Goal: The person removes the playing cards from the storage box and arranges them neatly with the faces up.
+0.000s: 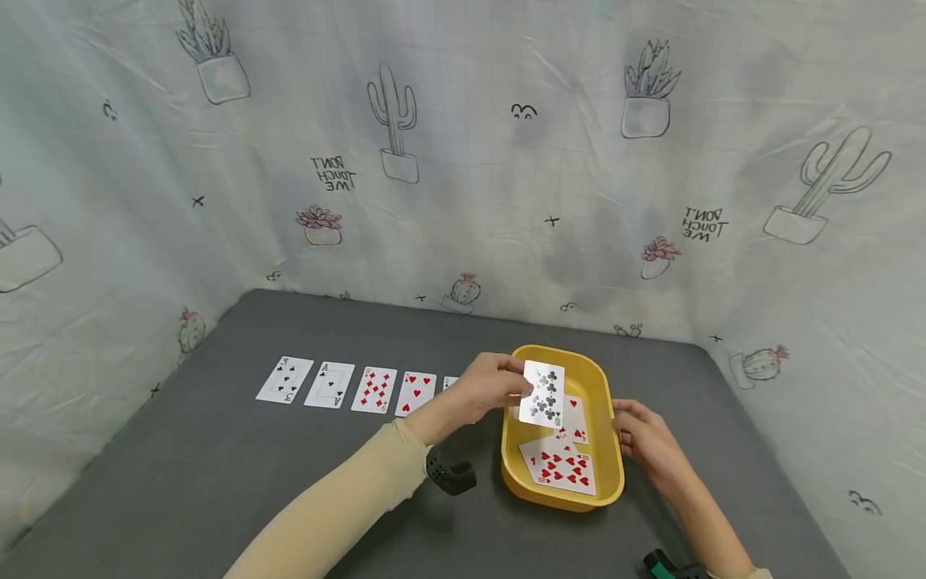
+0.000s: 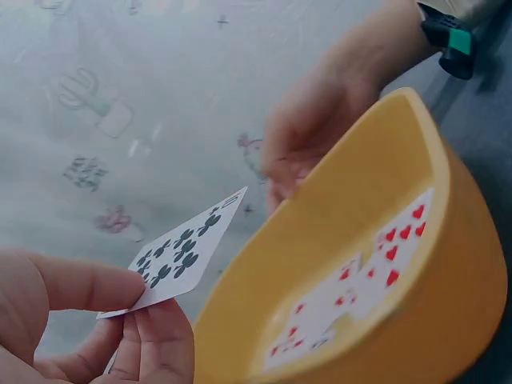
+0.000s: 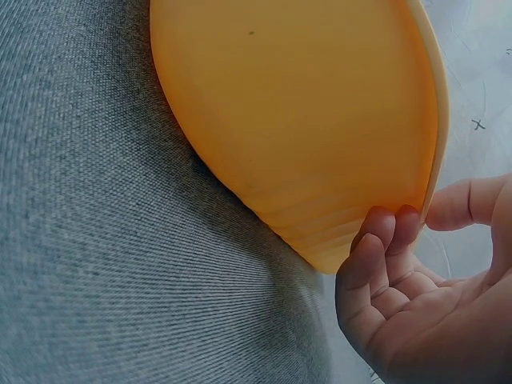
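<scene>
My left hand (image 1: 492, 382) pinches a ten of clubs playing card (image 1: 542, 394) between thumb and fingers, above the yellow tub (image 1: 512, 474). In the left wrist view the card (image 2: 180, 256) tilts with its face up; a thin white edge shows lower among the fingers, too little to identify. At the tub's right side, my right hand (image 1: 651, 442) holds the rim. The right wrist view shows its thumb at the rim and curled fingers (image 3: 380, 228) against the outer wall. Inside the tub lie several heart cards (image 1: 560, 468), partly overlapping.
Left of the tub, a row of face-up cards lies on the grey table (image 1: 217, 474): a black-suit card (image 1: 285, 379), an ace (image 1: 329, 384), a diamonds card (image 1: 374, 390) and a hearts card (image 1: 415, 392). Another is partly behind my left hand. A patterned curtain (image 1: 463, 161) hangs behind.
</scene>
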A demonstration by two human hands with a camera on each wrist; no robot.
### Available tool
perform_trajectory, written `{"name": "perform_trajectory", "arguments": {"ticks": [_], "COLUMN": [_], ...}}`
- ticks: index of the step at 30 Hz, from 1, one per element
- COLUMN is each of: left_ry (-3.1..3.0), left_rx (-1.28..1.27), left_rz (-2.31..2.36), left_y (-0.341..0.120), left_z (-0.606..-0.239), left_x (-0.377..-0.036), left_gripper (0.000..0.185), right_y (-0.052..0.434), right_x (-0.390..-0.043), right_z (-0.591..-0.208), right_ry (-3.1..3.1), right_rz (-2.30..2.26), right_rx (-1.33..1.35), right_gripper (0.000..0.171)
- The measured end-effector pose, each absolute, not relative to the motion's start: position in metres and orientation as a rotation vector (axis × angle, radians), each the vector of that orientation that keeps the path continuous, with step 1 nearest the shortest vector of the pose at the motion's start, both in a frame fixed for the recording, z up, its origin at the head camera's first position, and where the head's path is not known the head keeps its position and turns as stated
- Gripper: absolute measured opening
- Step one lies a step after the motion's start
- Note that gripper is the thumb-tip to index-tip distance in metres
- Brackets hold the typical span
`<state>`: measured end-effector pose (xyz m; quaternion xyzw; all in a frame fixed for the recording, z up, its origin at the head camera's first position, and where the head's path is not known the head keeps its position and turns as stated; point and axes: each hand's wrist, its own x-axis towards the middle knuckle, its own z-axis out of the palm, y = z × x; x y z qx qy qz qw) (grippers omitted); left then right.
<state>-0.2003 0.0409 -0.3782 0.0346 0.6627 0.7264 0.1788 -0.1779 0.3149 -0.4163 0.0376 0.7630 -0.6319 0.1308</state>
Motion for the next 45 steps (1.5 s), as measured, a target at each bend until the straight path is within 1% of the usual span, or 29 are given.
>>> {"name": "perform_trajectory", "arguments": {"ticks": [6,9,15,19,25,30,37,42,45], "left_ry": [1.878,1.919,2.027,2.105,2.201,2.27,2.362,2.334,2.369], "left_rx": [0.121,0.092,0.031,0.0,-0.066,-0.083,-0.182,-0.332,-0.381], "left_rz": [2.089,2.092,2.066,2.051,1.998,1.953,1.9,1.957,1.911], "left_y": [0.005,-0.016,-0.061,-0.093,-0.142,-0.188,-0.268,-0.327,-0.351], "left_z": [-0.365,-0.36,-0.352,-0.348,-0.343,-0.349,-0.364,-0.381,-0.391], "left_x": [-0.194,-0.19,-0.183,-0.179,-0.177,-0.174,-0.172,-0.169,-0.165], "left_gripper": [0.03,0.033,0.043,0.045,0.055,0.056,0.07,0.067,0.067], "right_y": [0.321,0.322,0.32,0.318,0.317,0.319,0.32,0.321,0.32], "right_x": [-0.175,-0.176,-0.178,-0.18,-0.179,-0.174,-0.172,-0.173,-0.175], "right_z": [-0.42,-0.423,-0.425,-0.425,-0.424,-0.422,-0.421,-0.422,-0.424], "right_ry": [2.227,2.218,2.213,2.207,2.213,2.214,2.208,2.201,2.196], "right_rz": [-1.841,-1.841,-1.844,-1.839,-1.838,-1.841,-1.846,-1.838,-1.832], "right_rx": [0.104,0.083,0.062,0.056,0.058,0.075,0.076,0.088,0.098], "right_gripper": [0.044,0.044,0.043,0.043,0.043,0.043,0.044,0.044,0.045]}}
